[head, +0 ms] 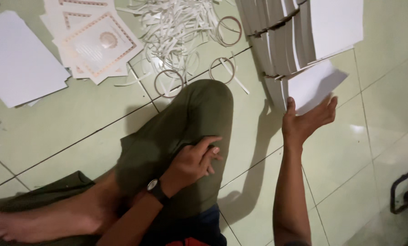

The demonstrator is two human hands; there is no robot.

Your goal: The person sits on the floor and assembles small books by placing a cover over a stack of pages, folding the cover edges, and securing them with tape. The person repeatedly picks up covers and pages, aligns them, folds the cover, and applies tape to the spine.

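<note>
My right hand (pixel 304 120) is stretched out palm up under a white sheet (pixel 314 86) at the front of a stack of white boards (pixel 281 41) on the floor; the thumb and fingers touch the sheet's lower edge. My left hand (pixel 195 160), with a black wristwatch (pixel 155 187) on its wrist, rests on my bent knee in olive trousers (pixel 181 127), fingers loosely curled and holding nothing.
A heap of white paper strips (pixel 176 23) and three tape rings (pixel 169 83) lie on the pale green tiled floor (pixel 67 132). Printed bordered sheets (pixel 99 43) and blank white sheets (pixel 17 59) lie top left. A black metal frame (pixel 404 193) stands at the right edge.
</note>
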